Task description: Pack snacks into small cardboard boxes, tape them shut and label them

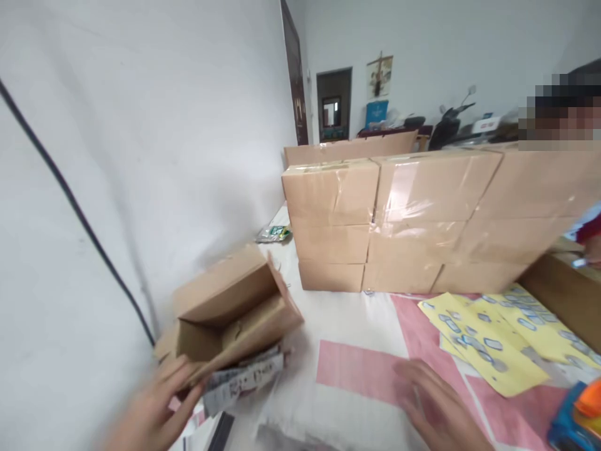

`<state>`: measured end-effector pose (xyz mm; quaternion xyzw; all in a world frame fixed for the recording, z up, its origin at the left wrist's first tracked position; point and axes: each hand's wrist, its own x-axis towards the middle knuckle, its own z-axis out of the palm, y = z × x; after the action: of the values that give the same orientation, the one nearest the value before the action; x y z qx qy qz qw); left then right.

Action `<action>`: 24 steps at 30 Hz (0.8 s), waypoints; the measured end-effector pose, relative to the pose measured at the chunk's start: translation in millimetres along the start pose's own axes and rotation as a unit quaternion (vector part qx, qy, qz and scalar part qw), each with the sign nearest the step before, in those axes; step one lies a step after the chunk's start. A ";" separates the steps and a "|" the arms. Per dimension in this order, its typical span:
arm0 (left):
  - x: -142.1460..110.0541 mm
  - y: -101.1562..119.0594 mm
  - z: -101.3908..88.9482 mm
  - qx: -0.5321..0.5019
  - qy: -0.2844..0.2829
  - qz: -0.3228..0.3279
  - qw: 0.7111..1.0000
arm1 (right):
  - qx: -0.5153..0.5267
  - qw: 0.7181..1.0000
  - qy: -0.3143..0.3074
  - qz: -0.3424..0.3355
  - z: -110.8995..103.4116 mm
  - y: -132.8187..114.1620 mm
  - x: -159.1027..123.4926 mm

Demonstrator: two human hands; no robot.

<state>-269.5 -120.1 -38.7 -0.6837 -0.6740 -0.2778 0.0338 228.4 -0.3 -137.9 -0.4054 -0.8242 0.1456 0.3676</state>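
Observation:
My left hand (157, 407), blurred, is closed on the near left corner of a small open cardboard box (256, 326). The box is tilted, its opening facing up and toward me, and its inside looks bare apart from a small mark. Printed newspaper (251, 379) lies under its near side. My right hand (434, 401) is over the pink and white cloth (357, 369), thumb apart from its bent fingers. No held object can be made out in it, though motion blurs the fingers.
A wall of taped cardboard boxes (413, 219) stands across the table. Yellow printed sheets (488, 341) and a blue and orange object (575, 416) lie on the right. A plastic packet (275, 233) rests by the left wall. Another person (570, 113) is at far right.

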 end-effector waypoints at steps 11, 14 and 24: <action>72.4 84.7 93.6 -0.244 -0.135 0.035 0.960 | 0.280 0.954 -0.070 0.078 40.4 14.0 77.3; 82.7 94.3 144.4 -0.286 -0.105 0.001 0.952 | 0.212 0.973 -0.028 0.090 21.9 35.1 74.2; 18.8 144.8 215.3 -0.236 0.110 -0.305 0.916 | 0.232 0.964 -0.068 0.106 50.8 60.4 109.0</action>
<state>-62.6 -25.5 -164.7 -0.3982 -0.7563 -0.4995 -0.1410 181.8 125.1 -152.2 -0.3835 -0.7431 0.3983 0.3771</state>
